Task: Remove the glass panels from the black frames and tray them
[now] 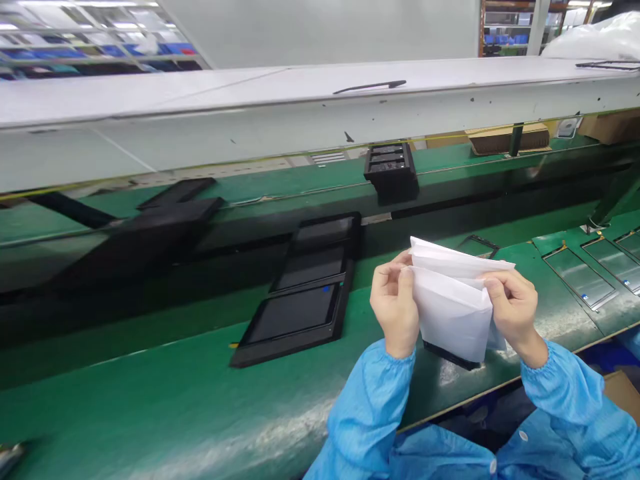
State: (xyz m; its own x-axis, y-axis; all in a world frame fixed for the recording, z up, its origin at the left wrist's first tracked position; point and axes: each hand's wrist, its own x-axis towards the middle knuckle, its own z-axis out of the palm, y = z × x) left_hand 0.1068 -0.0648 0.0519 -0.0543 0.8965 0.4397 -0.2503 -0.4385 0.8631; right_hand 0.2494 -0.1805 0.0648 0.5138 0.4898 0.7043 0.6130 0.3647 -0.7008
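Left hand [397,307] and right hand [513,303] pinch white sheeting [453,310], largely hiding a black object [450,356] (kind unclear) beneath them.

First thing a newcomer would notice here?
Probably the thin white wrap held by the left hand and right hand, right of centre. Next, the black tray of dark screens on the green bench, left of the hands. Then the glassy panels lying at far right.
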